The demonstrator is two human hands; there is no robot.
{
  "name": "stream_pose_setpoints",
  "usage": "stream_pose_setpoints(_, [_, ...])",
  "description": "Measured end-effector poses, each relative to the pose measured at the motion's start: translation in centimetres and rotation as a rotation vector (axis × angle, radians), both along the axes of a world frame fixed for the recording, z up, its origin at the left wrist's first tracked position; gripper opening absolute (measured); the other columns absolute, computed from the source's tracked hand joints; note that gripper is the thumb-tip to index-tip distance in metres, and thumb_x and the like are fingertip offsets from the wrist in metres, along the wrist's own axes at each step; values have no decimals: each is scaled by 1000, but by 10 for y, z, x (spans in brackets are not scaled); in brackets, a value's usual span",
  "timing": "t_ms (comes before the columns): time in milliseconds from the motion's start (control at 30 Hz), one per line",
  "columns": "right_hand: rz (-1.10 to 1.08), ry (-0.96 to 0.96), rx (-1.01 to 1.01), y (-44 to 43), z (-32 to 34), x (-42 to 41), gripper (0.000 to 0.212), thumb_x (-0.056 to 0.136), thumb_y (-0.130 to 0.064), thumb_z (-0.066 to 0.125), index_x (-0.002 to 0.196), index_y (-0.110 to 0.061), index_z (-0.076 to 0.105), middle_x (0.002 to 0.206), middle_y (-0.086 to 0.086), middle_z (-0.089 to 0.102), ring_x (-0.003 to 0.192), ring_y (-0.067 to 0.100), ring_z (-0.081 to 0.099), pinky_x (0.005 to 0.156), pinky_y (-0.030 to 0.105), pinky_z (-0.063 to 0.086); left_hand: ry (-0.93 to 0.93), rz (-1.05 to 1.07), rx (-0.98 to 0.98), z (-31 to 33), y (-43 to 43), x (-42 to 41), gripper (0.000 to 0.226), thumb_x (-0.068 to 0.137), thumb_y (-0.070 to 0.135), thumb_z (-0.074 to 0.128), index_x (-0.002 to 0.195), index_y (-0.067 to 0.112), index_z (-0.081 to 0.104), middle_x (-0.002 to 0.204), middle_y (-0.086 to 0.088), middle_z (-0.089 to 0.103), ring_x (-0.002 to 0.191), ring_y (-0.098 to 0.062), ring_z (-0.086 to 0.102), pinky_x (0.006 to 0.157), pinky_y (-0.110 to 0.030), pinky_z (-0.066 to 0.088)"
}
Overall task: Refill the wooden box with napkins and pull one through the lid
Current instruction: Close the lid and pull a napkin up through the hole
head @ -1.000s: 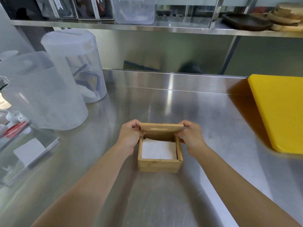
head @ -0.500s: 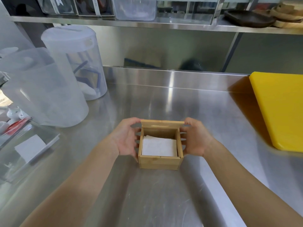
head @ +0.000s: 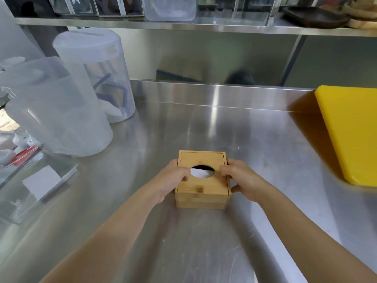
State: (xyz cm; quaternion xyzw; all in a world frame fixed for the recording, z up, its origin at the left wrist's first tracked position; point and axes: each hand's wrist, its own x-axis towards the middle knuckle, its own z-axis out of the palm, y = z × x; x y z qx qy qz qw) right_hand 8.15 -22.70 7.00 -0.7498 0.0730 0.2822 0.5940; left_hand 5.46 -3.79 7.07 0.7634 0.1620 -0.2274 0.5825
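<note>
Two hands clamp the box (head: 202, 196) at frame center: left hand (head: 171, 180) and right hand (head: 240, 180) curled on the lid (head: 204, 160), napkin (head: 201, 173) visible in hole.

Steel counter (head: 255, 135): wooden box (head: 202, 198), jugs (head: 61, 119), yellow board (head: 350, 131)

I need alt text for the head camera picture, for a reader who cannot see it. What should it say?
Two bare hands, left hand and right hand, hold a small wooden box on a steel counter; its lid is on, and white napkins show through the oval hole, none pulled out yet. Clear plastic containers stand at left, a yellow cutting board at right.
</note>
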Motion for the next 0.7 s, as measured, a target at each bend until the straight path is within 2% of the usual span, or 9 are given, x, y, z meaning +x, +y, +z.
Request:
stream_pose_setpoints(67, [3,-7,-12,0,0,-1,29,79,-6,45,104,-6,60,88,4,54,82,18,52,63,33,51,-153,-15,137,-6,-7,-4,41,75,19,49,115,24,44,113,1,53,97,-18,50,83,-34,39])
stream_pose_setpoints(100, [4,-10,-17,0,0,-2,31,79,-7,45,107,-4,60,90,4,54,83,18,52,65,35,51,-247,-50,234,-10,-11,-6,51,80,21,49,129,24,36,134,3,44,118,-19,44,97,-37,36])
stream_pose_setpoints(133, [2,-16,-18,0,0,-2,31,79,-7,46,107,-5,60,90,4,54,84,18,52,66,36,51,-334,-107,363,-14,-14,-8,64,85,28,48,142,23,20,152,5,23,137,-16,24,110,-38,24])
stream_pose_setpoints(200, [-8,-22,-9,0,0,-3,25,79,-8,45,100,-10,59,90,3,55,84,17,53,67,35,51,-489,-244,661,-19,-16,-11,80,87,53,39,146,20,-4,156,7,-10,143,-10,-10,116,-34,2])
stream_pose_setpoints(300, [-17,-23,-1,1,1,-4,21,80,-7,45,95,-14,57,89,1,55,82,16,53,61,31,50,-617,-372,944,-25,-12,-10,96,72,76,12,146,17,-5,157,2,-12,141,-10,-16,114,-31,-8])
stream_pose_setpoints(433, [-24,-34,-10,2,2,-6,26,80,-7,44,102,-9,58,86,1,53,78,16,52,56,29,48,-658,-434,1006,-25,-11,-9,104,66,82,7,147,17,0,158,3,-4,142,-8,-11,115,-31,-7])
stream_pose_setpoints(500, [-35,-39,-15,3,2,-7,20,80,-8,44,96,-12,56,85,1,52,77,15,51,57,28,47,-667,-422,1001,-25,-10,-9,102,66,80,7,147,18,0,158,4,-2,142,-8,-9,115,-30,-4])
stream_pose_setpoints(567, [-53,-50,-15,4,2,-8,16,81,-8,44,92,-11,54,86,2,51,78,16,50,60,29,45,-670,-400,976,-24,-11,-10,99,69,79,12,147,19,2,158,5,-2,142,-7,-8,115,-28,0])
stream_pose_setpoints(700, [-157,-107,107,9,-3,-16,30,84,-5,46,107,-14,62,85,-2,60,75,13,53,64,24,42,-643,-357,932,-21,-13,-13,90,79,72,30,147,20,4,158,7,-1,142,-5,-9,114,-27,9])
